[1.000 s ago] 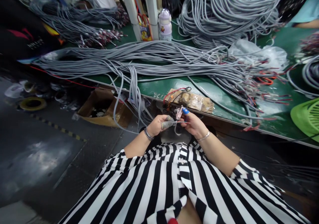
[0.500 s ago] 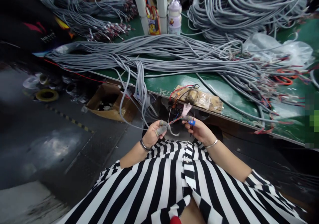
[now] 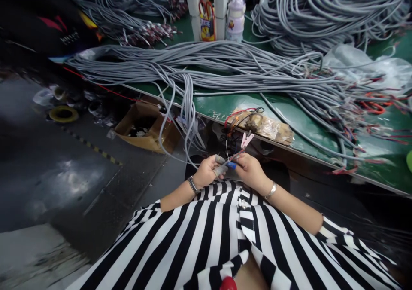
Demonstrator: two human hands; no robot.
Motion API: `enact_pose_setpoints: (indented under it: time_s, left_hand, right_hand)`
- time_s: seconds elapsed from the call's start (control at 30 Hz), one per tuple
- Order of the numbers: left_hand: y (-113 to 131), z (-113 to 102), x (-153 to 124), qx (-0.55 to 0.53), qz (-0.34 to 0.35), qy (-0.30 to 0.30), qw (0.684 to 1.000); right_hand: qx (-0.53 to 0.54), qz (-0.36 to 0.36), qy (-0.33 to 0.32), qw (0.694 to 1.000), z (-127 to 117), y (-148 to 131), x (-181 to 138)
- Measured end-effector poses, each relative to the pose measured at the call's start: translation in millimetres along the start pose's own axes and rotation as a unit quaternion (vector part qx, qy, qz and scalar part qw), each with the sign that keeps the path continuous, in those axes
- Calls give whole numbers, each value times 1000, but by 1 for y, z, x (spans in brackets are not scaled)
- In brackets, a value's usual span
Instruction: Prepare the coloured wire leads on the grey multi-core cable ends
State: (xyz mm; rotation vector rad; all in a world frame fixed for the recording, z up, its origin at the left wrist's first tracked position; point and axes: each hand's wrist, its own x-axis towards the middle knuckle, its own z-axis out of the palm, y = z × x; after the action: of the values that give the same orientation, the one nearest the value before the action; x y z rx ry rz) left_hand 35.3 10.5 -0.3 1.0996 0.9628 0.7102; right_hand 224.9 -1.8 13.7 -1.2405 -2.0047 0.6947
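My left hand [image 3: 207, 171] is closed around the end of a grey cable [image 3: 193, 164], its fingertips covered in grey wrapping. Thin coloured wires [image 3: 237, 155] run from the cable end toward my right hand [image 3: 251, 170]. That hand is closed too, its fingers pinching a small blue item [image 3: 231, 165] whose kind I cannot make out. Both hands nearly touch, above my lap and just off the table edge. A pink clip [image 3: 246, 140] sits right beyond my fingers, near dark and red wires [image 3: 230, 126] on the edge.
A long bundle of grey cables [image 3: 212, 51] lies across the green table [image 3: 209, 107]; several cables droop over its edge. A taped wooden block [image 3: 273, 129] sits at the edge. Behind stand a bottle [image 3: 236, 19] and a large cable coil [image 3: 309, 13]. A cardboard box [image 3: 144, 129] is below left.
My right hand has moved left toward my left hand, bringing the blue item up to the cable end. The pink clip now shows more plainly. The view has shifted slightly.
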Motion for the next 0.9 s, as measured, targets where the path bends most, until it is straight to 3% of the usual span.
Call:
enact_pose_setpoints:
  time_s: [0.1, 0.2, 0.3, 0.43, 0.5, 0.57, 0.67, 0.73, 0.8, 0.9]
  left_hand:
    - [6, -14, 5, -37, -51, -134, 989]
    - [10, -23, 11, -52, -137, -271, 951]
    - [11, -26, 14, -46, -147, -314, 937]
    - [20, -30, 15, -22, -36, -272, 961]
    - [32, -34, 14, 28, 45, -245, 968]
    - [46, -38, 15, 118, 152, -199, 961]
    - [64, -41, 20, 278, 324, -107, 898]
    - [69, -39, 27, 342, 400, -66, 848]
    - [71, -34, 36, 365, 436, -49, 821]
    - [68, -25, 48, 374, 443, -43, 813]
  right_hand:
    - [-73, -105, -56, 990, -15, -4, 2]
    - [-98, -173, -98, 975, -27, -11, 4]
    - [-64, -192, -113, 973, -35, -12, 5]
    - [4, -118, -55, 991, -43, 7, 0]
    - [53, -21, 9, 998, -45, 24, -6]
    - [130, 98, 73, 984, -44, 39, -12]
    - [254, 240, 128, 928, -40, 49, -16]
    - [335, 291, 123, 887, -38, 47, -13]
    - [401, 307, 95, 858, -36, 41, -4]
    - [465, 297, 45, 833, -36, 33, 14]
